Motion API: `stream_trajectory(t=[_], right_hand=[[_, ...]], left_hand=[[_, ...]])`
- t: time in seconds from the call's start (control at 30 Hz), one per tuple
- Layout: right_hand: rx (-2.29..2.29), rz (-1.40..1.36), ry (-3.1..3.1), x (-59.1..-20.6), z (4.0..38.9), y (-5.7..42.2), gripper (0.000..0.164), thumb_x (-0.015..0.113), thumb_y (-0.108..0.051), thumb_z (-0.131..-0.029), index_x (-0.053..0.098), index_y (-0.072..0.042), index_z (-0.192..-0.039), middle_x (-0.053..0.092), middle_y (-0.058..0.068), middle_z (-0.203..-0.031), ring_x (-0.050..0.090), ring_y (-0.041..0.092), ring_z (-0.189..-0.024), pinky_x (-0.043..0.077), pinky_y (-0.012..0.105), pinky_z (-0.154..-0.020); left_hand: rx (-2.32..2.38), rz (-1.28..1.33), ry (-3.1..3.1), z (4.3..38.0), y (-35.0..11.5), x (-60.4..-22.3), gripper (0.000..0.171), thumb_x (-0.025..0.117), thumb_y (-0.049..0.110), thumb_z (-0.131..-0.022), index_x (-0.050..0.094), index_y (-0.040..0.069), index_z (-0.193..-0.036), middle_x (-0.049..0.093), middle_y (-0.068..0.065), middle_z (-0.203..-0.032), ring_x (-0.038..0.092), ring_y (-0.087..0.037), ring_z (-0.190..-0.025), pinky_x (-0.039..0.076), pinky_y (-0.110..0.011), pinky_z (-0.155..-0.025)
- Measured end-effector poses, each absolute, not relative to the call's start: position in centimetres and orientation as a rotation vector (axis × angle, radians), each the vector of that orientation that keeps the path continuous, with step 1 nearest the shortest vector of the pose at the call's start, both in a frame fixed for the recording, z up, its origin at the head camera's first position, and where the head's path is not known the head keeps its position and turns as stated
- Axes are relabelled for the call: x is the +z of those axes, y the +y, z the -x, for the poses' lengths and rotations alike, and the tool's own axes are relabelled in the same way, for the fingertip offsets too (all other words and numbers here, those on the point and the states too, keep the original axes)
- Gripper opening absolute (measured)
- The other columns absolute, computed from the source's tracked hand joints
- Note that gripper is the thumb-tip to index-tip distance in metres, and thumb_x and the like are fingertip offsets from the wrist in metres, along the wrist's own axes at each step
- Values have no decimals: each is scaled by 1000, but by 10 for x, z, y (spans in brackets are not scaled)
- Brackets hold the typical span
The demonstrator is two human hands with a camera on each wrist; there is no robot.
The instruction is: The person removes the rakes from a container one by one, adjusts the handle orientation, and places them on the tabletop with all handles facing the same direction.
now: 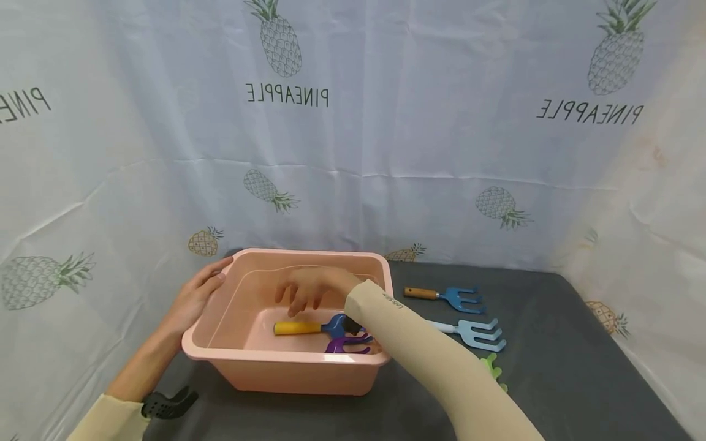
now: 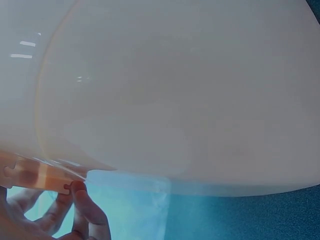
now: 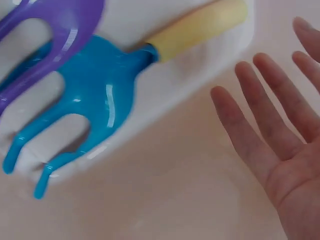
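My left hand (image 1: 193,300) grips the left rim of a pink plastic basin (image 1: 287,375). In the left wrist view, the fingers of the left hand (image 2: 65,215) pinch the basin's edge. Inside the basin lie a blue hand fork (image 1: 298,328) with a yellow handle and a purple hand fork (image 1: 337,346). The purple one partly overlaps the blue fork's tines in the right wrist view. Above them, my right hand (image 1: 309,286) hovers within the basin, fingers spread and holding nothing. The right hand (image 3: 290,150) is apart from the yellow handle (image 3: 200,30).
To the basin's right on the dark table (image 1: 551,343) lie a blue fork (image 1: 460,299) with a wooden handle, a light blue fork (image 1: 480,334) and a green tool (image 1: 491,365) partly hidden by my sleeve. A pineapple-print curtain (image 1: 386,135) closes the back and sides.
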State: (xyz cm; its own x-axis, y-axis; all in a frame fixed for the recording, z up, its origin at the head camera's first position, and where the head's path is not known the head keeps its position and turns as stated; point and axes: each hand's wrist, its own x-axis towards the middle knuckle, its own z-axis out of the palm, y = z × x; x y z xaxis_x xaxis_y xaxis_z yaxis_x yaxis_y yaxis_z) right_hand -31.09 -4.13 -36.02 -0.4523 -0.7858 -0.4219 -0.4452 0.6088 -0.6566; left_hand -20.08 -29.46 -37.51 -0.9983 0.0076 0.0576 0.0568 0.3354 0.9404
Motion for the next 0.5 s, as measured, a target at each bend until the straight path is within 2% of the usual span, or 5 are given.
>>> stream_trajectory(t=[0.13, 0.27, 0.4, 0.5], right_hand=[[-596, 954, 2110, -368, 313, -41, 53, 75, -17, -92, 60, -14, -143, 68, 9, -126, 68, 30, -114, 60, 48, -92], [-601, 941, 2092, -374, 314, -41, 53, 74, -18, -92, 59, -15, -143, 68, 7, -127, 68, 25, -111, 61, 45, -92], [-621, 932, 2070, -376, 313, -40, 54, 74, -20, -92, 59, -17, -143, 66, 7, -129, 68, 21, -106, 60, 44, -94], [-653, 893, 2057, -377, 311, -39, 55, 77, -20, -89, 61, -19, -141, 66, 6, -127, 68, 22, -107, 60, 43, -95]], left_hand=[[-1787, 69, -2533, 201, -293, -375, 63, 43, 45, -111, 30, 14, -164, 42, -15, -157, 58, 12, -108, 54, -16, -86], [-1783, 69, -2534, 202, -294, -376, 62, 43, 42, -112, 29, 12, -164, 45, -10, -154, 58, 13, -107, 54, -16, -85], [-1805, 67, -2527, 204, -296, -378, 62, 43, 42, -112, 29, 12, -165, 50, 4, -146, 58, 13, -108, 54, -15, -86], [-1840, 80, -2504, 203, -296, -378, 62, 44, 42, -111, 30, 13, -164, 52, 19, -137, 59, 12, -109, 54, -15, -86]])
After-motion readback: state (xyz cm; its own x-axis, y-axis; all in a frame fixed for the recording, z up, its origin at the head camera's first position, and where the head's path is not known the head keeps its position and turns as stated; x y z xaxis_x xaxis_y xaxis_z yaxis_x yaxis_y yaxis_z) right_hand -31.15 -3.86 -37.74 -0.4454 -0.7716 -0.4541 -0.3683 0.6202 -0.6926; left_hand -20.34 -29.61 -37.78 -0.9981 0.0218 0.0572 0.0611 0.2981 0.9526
